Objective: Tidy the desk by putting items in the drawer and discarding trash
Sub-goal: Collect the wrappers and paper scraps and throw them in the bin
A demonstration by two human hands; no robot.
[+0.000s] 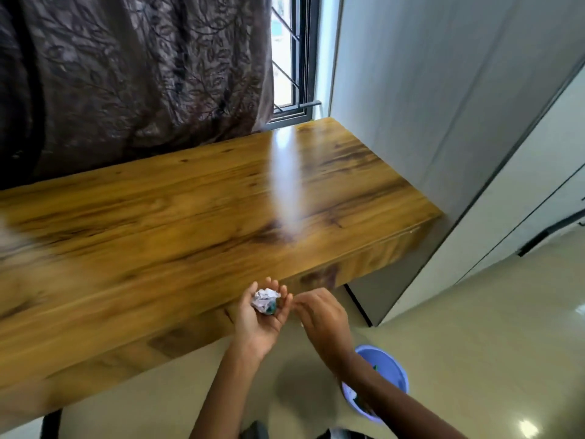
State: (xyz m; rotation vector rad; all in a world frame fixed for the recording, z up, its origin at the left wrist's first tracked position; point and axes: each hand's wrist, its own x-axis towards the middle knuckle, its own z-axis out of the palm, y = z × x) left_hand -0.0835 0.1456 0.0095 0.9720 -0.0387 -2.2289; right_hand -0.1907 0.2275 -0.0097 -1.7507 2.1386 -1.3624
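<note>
A crumpled paper ball point(265, 300) is cupped in the upturned left hand point(260, 315), fingers loosely curled round it, just in front of the desk point(190, 204) edge; the right hand point(319, 315) is held beside it — fingers bent, nothing visibly gripped; a blue bin point(384, 372) sits on the floor below the desk's right end.

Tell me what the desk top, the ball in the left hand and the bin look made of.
Desk top: wood or wood-look laminate, glossy; grain streaks and window glare. Ball: crumpled white paper, sharp creases, cupped in left hand. Bin: likely plastic, smooth lilac wall.
</note>
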